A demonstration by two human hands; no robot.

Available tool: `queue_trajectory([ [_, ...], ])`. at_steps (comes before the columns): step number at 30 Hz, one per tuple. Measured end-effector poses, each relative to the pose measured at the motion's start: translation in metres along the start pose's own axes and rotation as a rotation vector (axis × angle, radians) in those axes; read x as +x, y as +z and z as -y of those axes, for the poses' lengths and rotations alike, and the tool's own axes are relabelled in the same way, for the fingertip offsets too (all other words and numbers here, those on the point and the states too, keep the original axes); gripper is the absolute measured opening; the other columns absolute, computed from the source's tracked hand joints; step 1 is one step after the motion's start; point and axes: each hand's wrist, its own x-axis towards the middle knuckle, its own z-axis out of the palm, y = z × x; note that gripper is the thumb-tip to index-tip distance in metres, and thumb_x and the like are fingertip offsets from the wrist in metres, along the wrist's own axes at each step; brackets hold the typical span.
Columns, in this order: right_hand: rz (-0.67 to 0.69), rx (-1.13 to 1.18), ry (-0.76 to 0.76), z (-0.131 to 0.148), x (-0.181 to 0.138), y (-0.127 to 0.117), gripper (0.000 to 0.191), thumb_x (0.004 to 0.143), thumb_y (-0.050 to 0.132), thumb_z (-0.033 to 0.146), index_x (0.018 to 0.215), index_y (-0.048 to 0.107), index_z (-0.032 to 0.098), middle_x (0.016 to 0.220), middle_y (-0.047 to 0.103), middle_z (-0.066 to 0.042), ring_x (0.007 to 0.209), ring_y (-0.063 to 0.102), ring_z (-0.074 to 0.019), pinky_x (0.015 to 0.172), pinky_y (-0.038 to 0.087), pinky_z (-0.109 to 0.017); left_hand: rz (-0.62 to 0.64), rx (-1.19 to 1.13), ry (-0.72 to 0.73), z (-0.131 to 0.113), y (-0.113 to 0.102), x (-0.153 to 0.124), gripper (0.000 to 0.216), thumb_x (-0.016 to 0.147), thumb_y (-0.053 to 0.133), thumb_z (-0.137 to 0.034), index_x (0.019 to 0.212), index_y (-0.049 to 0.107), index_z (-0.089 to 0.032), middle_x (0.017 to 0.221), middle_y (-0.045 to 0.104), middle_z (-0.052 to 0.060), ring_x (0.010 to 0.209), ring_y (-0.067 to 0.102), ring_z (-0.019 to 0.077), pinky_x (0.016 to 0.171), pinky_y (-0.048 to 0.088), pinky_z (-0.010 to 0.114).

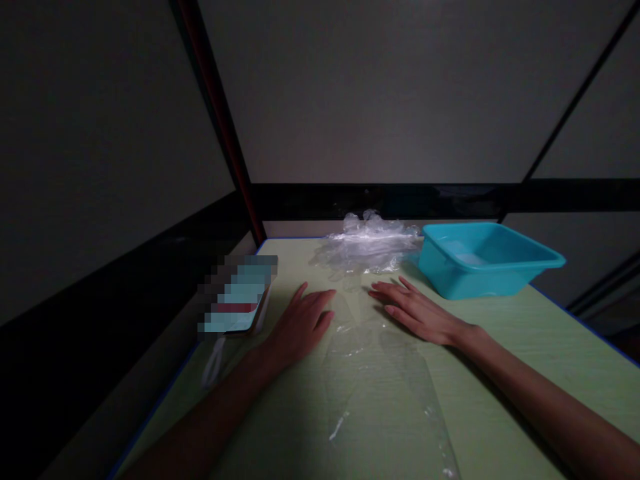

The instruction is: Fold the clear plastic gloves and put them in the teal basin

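A thin, see-through piece of plastic film (380,393) lies flat on the table between my forearms; whether it is a bag or a glove I cannot tell. My left hand (305,323) rests palm down by its upper left side, fingers stretched out and thumb apart. On the other side, my right hand (413,308) is held low near the film's upper right, its fingers extended and spread. Neither hand grips anything. Beyond the fingertips lies a crumpled pile of clear plastic (373,243), shiny and loosely heaped.
A turquoise plastic basin (493,280) stands at the back right of the pale green table (530,340). At the left edge is a phone-like device (245,293), partly pixelated, with a white strap (214,363). Walls (380,93) rise behind the table.
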Motion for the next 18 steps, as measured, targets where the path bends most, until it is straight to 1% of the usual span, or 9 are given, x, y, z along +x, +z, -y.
queue_trajectory([
  [5,0.008,-0.031,0.009,-0.001,-0.0001,0.002,0.046,0.09,0.026,0.038,0.133,0.025,0.02,0.134,0.036,-0.008,0.125,0.029,-0.0215,0.104,0.011,-0.049,0.012,0.006,-0.019,0.0002,-0.0002,0.0006,0.031,0.085,0.036,-0.022,0.114,0.041,-0.014,0.118,0.053,0.008,0.112,0.046,0.0144,0.106,0.013,0.042],
  [11,-0.002,-0.033,0.01,0.0004,-0.0004,0.0012,0.044,0.091,0.025,0.037,0.131,0.028,0.02,0.133,0.038,-0.009,0.123,0.032,-0.0221,0.103,0.009,-0.051,0.046,0.001,-0.023,0.0007,0.0012,0.0013,0.035,0.085,0.036,-0.023,0.119,0.037,-0.013,0.125,0.047,0.01,0.118,0.04,0.0157,0.106,0.011,0.044],
  [15,-0.011,-0.062,0.051,-0.0015,-0.0005,0.0011,0.047,0.09,0.026,0.039,0.132,0.025,0.019,0.134,0.036,-0.009,0.125,0.028,-0.0232,0.103,0.009,-0.052,0.057,-0.007,-0.027,-0.0008,0.0008,0.0009,0.037,0.085,0.036,-0.024,0.121,0.036,-0.013,0.126,0.045,0.011,0.119,0.038,0.0168,0.105,0.012,0.045],
  [18,-0.027,-0.048,0.03,-0.0014,-0.0004,0.0,0.045,0.09,0.026,0.037,0.132,0.025,0.02,0.133,0.038,-0.009,0.124,0.029,-0.0222,0.103,0.01,-0.052,0.049,-0.018,-0.017,-0.0008,0.0002,0.0004,0.038,0.085,0.035,-0.025,0.122,0.035,-0.013,0.127,0.044,0.011,0.12,0.037,0.0174,0.105,0.012,0.044],
])
